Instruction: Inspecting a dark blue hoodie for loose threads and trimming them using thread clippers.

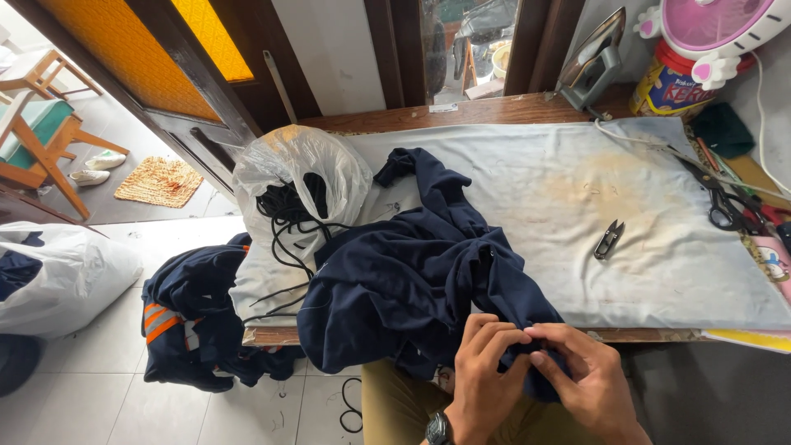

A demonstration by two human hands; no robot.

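Here, both hands met at the near edge of the ironing table (511, 111), working a small fold of the navy garment (412, 272) that lay heaped across the stained grey cover cloth (560, 198) and spilled over the table's front towards the person's lap. The left hand (482, 371), a watch at its wrist, had its fingers curled over the fabric from above, and the right hand (581, 383) pinched the same bunch between thumb and fingertips, so both grips were closed tight on cloth with almost no gap between the two hands. What exactly sat inside the pinch, a seam, a thread end or a drawstring channel, was hidden by the fingers. Doing this fine handling well looked to depend on keeping the fold taut between the two pinches and letting the bulk of the garment rest on the table, so its weight did not drag the work away. The thread snips (609, 239) lay well apart to the right on the cover, with scissors (729, 206) further off. A clear plastic bag (305, 177) of black cord (288, 222) sat just beside the garment on the left, some strands trailing over the edge.
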